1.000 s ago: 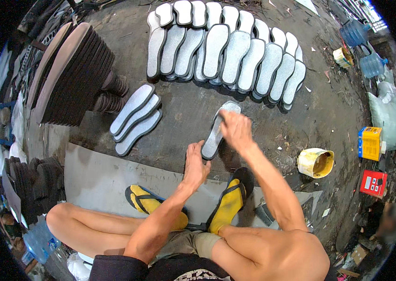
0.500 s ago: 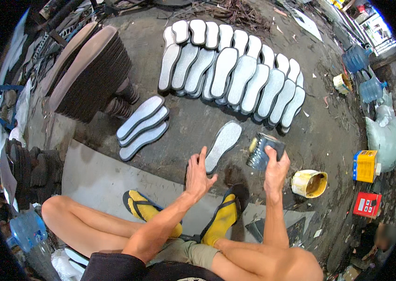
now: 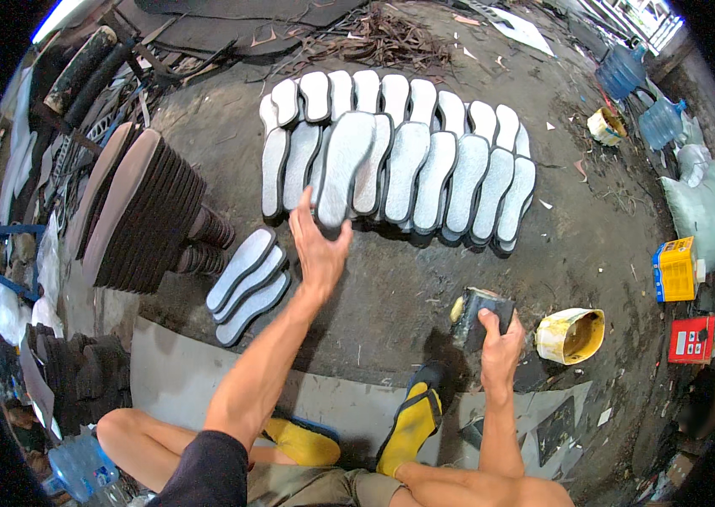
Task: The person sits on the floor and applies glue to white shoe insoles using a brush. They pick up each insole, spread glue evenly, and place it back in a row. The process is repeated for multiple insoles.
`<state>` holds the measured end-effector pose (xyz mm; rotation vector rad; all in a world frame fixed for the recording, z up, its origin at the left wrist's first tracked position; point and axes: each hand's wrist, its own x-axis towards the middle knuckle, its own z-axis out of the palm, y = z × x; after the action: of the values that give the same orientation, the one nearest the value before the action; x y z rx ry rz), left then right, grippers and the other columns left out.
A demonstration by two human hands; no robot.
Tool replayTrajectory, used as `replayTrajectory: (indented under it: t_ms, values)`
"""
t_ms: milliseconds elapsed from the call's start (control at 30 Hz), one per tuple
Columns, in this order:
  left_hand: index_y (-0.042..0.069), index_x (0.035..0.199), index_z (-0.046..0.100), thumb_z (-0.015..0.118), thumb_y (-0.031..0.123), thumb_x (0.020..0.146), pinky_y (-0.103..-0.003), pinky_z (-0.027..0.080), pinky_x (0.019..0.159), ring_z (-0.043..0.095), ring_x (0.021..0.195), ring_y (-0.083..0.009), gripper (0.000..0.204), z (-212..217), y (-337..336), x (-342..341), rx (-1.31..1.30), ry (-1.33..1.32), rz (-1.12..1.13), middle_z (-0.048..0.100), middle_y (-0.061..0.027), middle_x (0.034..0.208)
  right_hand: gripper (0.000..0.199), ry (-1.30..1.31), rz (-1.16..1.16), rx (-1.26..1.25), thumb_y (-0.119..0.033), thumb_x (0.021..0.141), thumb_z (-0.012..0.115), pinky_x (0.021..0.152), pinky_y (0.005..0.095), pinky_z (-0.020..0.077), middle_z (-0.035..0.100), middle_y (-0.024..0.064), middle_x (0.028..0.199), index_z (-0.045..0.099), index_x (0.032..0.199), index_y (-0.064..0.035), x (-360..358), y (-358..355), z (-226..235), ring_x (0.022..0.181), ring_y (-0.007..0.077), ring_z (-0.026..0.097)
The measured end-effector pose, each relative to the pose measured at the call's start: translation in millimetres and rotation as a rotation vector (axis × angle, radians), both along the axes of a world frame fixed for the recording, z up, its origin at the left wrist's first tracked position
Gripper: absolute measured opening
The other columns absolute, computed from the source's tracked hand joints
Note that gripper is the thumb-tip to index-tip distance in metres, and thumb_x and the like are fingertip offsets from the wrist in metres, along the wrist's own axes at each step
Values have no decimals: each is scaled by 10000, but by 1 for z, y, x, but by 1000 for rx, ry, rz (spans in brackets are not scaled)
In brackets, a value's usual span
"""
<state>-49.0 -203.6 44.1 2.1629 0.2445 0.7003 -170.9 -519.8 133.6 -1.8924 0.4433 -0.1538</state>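
My left hand holds the heel end of a white-topped shoe sole between fingers and thumb. The sole lies over the front row of similar white soles, at its left part. My right hand grips a dark, stubby, roughly cylindrical object with a pale yellow bit at its left end; its exact kind does not show. That hand is above the floor, just left of a yellow-stained white tub with brown contents. Three white-topped soles lie overlapped left of my left forearm.
Tall stacks of brown soles stand at the left. On the right are a yellow box, a red device, a pale sack and blue water jugs. A grey sheet lies under my feet in yellow socks and flip-flops.
My left hand has taken the single sole from the floor in front of me and moved it forward and left onto the row. My right hand still holds the dark object. The view has shifted.
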Motion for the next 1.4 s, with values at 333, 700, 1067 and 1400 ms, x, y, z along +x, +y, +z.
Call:
replayTrajectory:
  t_ms: [333,700,1067,1400]
  values:
    - [-14,1614,475,771,188,916,-571,365,1246,496,1443,-473,785,-49,92,-55,317,175,360,567,-296,1494,308,27,-21,102,-202,1040,725,830,332,577,790,42,1037,794,1235,26,-6,-8,4,896,135,694]
    - [175,1427,631,834,251,861,-679,378,1126,551,1377,-421,606,-19,181,-189,408,716,129,640,-192,1359,205,50,55,256,-172,1031,730,765,294,541,744,-5,987,788,1150,-14,-11,17,2,839,102,655]
    - [105,1413,712,905,224,866,-521,500,1043,575,1205,-411,593,-11,-57,-182,80,379,-271,572,-216,1296,236,16,91,69,-205,1009,755,806,349,589,801,39,974,790,1132,-7,27,46,-58,859,155,735]
    - [129,1618,596,870,112,848,-546,470,1118,523,1322,-463,817,-11,-74,-226,186,677,-360,514,-275,1433,337,-104,690,-673,-160,941,704,967,554,595,815,198,1113,787,1260,-87,98,71,-105,1106,438,748]
